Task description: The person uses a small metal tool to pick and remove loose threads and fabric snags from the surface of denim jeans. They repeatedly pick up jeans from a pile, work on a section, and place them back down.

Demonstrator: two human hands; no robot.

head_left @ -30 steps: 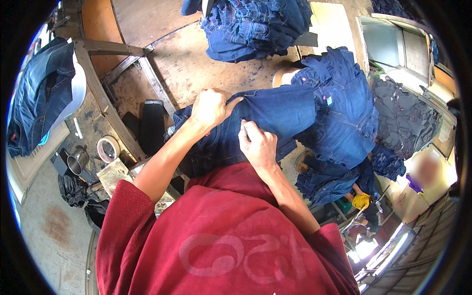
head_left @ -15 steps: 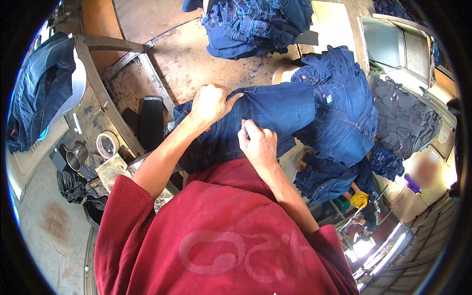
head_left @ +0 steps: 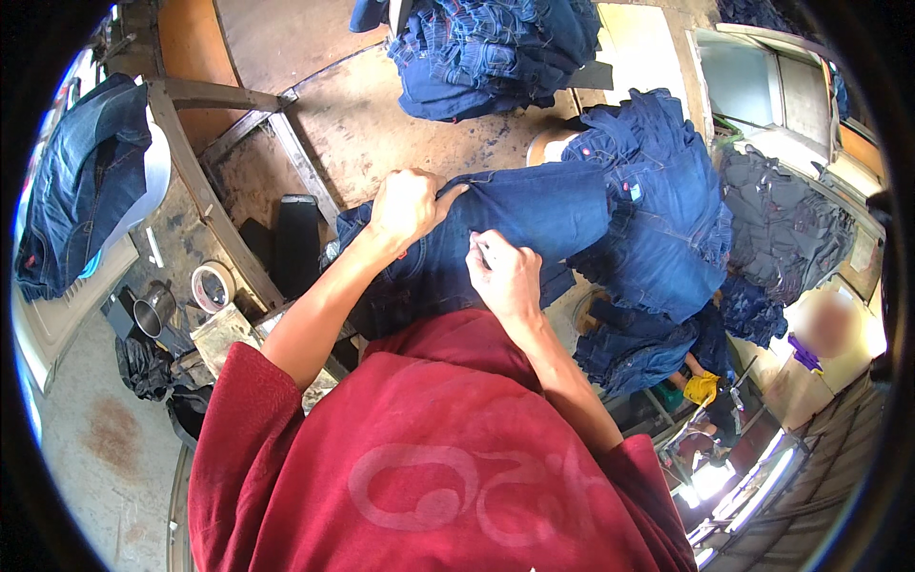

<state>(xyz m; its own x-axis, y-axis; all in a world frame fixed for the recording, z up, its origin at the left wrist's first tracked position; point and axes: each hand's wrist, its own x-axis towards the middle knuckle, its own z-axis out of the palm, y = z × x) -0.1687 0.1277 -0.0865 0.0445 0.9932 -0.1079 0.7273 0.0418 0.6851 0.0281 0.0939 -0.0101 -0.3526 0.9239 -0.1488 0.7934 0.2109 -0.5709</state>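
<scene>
Directly under both hands, dark blue jeans spread across the worktable, long axis running left to right toward the stacked jeans. Left hand closed, pinching the upper edge; right hand closed nearer the body, gripping what looks like a small tool, too small to identify.

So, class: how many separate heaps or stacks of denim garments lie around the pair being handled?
4: a dark blue heap at top centre, a blue stack right of the hands, a grey-black stack far right, one draped pair far left. Others may be hidden.
</scene>
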